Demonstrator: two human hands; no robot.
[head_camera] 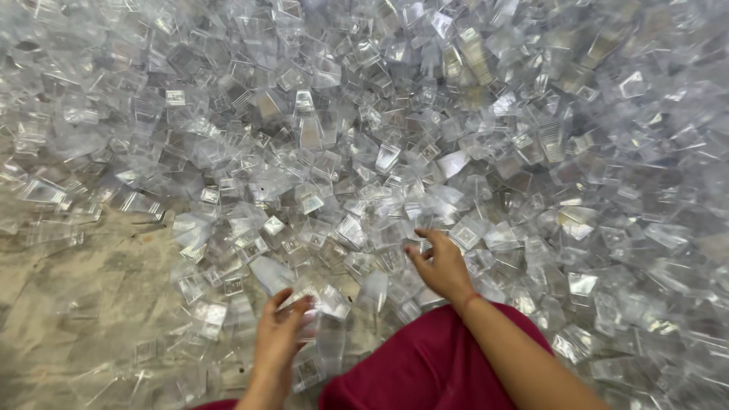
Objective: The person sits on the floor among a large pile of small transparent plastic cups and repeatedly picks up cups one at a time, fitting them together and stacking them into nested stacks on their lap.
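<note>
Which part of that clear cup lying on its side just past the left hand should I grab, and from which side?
Judging by its pose, take the clear cup across its two flat side walls near the wider open end. Come from above and from the near side, where the left hand already is. It lies tilted on the pile with nothing on top.

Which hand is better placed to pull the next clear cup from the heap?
Right hand: its fingertips already reach into the heap of clear plastic cups. The left hand looks occupied, gripping a cup at the heap's near edge.
</note>
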